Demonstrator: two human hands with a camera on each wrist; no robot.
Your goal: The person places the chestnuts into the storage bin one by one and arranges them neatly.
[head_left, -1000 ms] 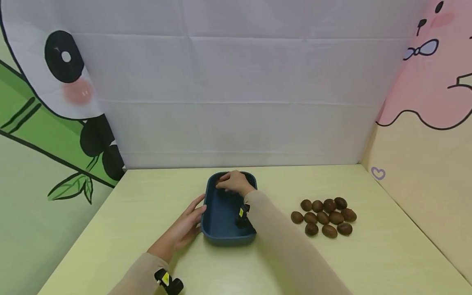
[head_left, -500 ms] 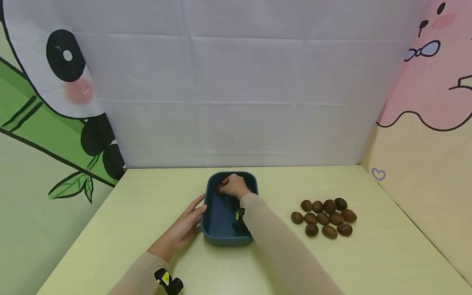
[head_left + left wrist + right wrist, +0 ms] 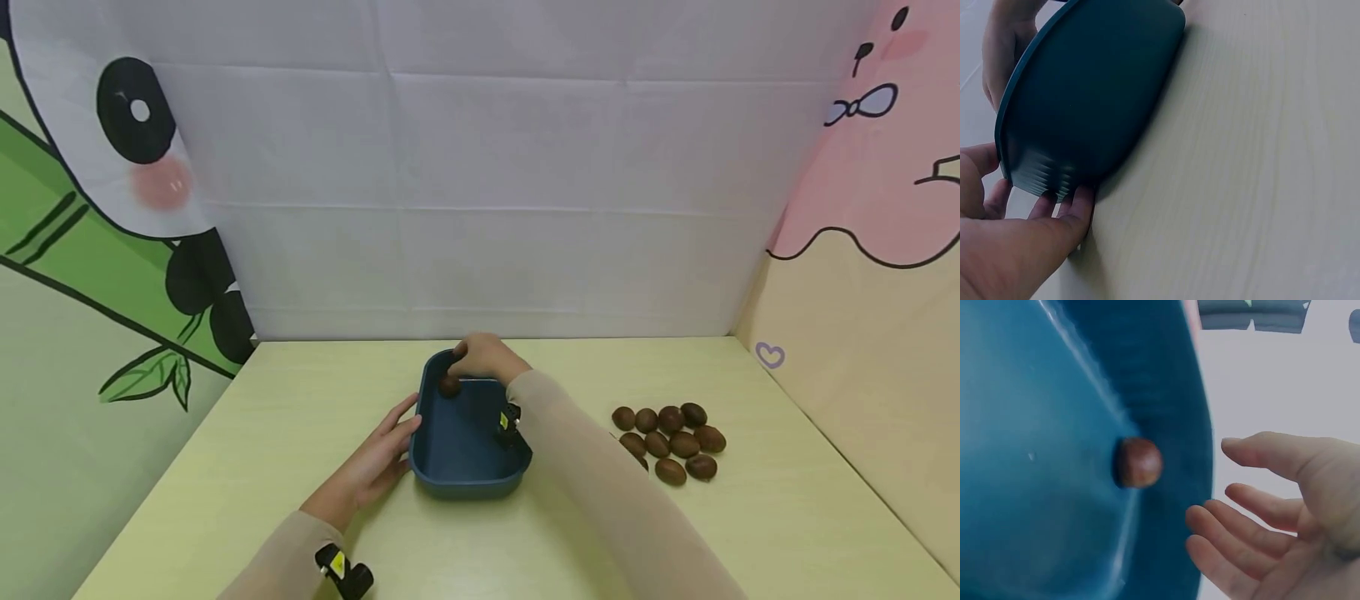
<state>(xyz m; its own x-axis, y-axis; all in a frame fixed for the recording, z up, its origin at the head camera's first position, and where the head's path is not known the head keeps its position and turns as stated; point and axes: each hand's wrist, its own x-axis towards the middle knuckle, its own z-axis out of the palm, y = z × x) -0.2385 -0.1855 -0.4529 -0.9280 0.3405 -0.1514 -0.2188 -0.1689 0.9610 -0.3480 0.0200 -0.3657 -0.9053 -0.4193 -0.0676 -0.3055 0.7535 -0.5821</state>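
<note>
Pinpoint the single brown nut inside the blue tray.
In the head view, the brown nut sits near the far left corner of the blue tray, by the right hand; the right wrist view shows the fingers apart from it.

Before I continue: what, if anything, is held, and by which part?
Nothing appears gripped: the right hand is empty, and the left hand only rests its fingers against the outside of the blue tray.

The tray (image 3: 459, 442) is dark blue, the nut (image 3: 1140, 462) brown.
</note>
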